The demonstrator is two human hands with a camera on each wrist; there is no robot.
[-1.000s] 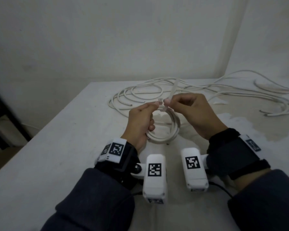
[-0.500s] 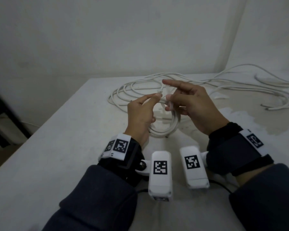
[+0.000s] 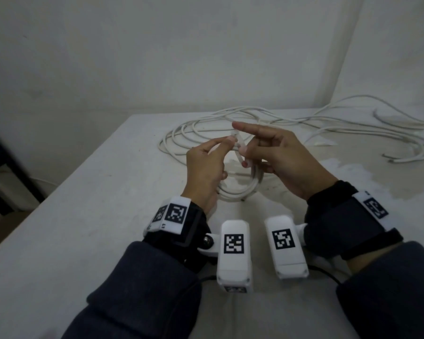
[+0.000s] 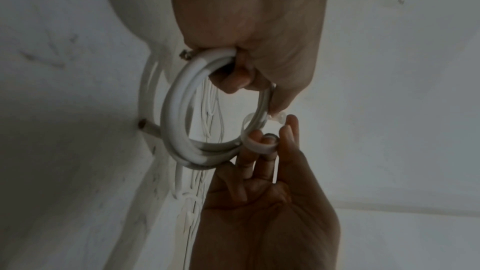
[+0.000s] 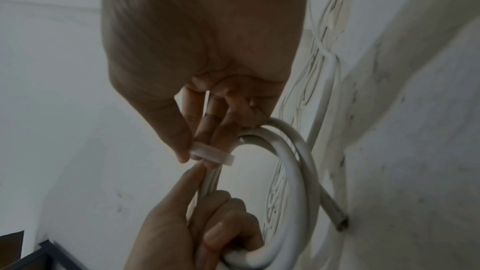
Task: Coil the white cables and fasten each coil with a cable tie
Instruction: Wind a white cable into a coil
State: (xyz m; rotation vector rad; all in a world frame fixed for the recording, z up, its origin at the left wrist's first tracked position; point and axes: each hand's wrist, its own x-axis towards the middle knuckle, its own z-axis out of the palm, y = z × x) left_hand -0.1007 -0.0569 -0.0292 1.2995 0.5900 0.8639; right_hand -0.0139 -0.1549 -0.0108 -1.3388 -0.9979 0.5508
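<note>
A small coil of white cable (image 3: 233,193) hangs upright just above the white table (image 3: 108,216). My left hand (image 3: 227,145) grips the coil (image 4: 176,110), lower fingers curled through it and index and thumb at its top. A translucent cable tie (image 3: 239,149) loops round the coil's top strands. My right hand (image 3: 245,145) pinches the tie (image 5: 213,154), whose strap curls round its fingers (image 4: 259,147); the index finger points out straight. One cut cable end (image 5: 340,223) touches the table.
Loose white cables (image 3: 206,128) lie tangled behind the hands, and more cables (image 3: 389,140) trail along the back right by the wall. The table's left edge drops off beside a dark frame (image 3: 3,172).
One second ago the tie's tail stood up between the pinching fingertips. It has since been bent down round my right fingers, and the right index has straightened. The left hand keeps its hold.
</note>
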